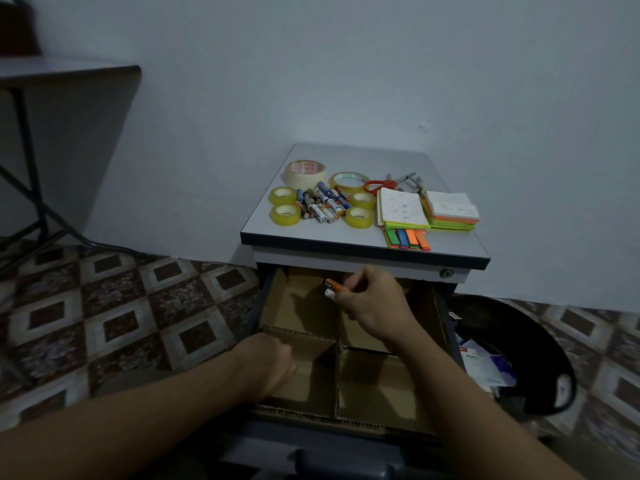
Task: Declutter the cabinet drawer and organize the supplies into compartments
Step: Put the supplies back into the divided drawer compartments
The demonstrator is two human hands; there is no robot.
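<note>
While above open compartments (304, 308), right hand (372, 303) around batteries (333, 286); left hand (273, 362) at divider (304, 333), grip unclear.

Drawer (440, 308) open from above; cardboard dividers (337, 346) split it into 4 compartments w/ upright walls btwn them. Front-right compartment has nothing over it; left hand (273, 362) takes up the front-left one; right hand (374, 303), pinching held batteries (334, 287), hangs over the rear pair. Worktop (363, 157) edge overhangs the drawer's rear, so less headroom there. Worktop centre crowded w/ tape rolls (284, 215), battery pile (322, 202), scissors (381, 186), sticky notes (450, 209); bare strips at back edge and front-left corner. Bin (540, 341) just right of drawer; floor (138, 323) on the left is open.
</note>
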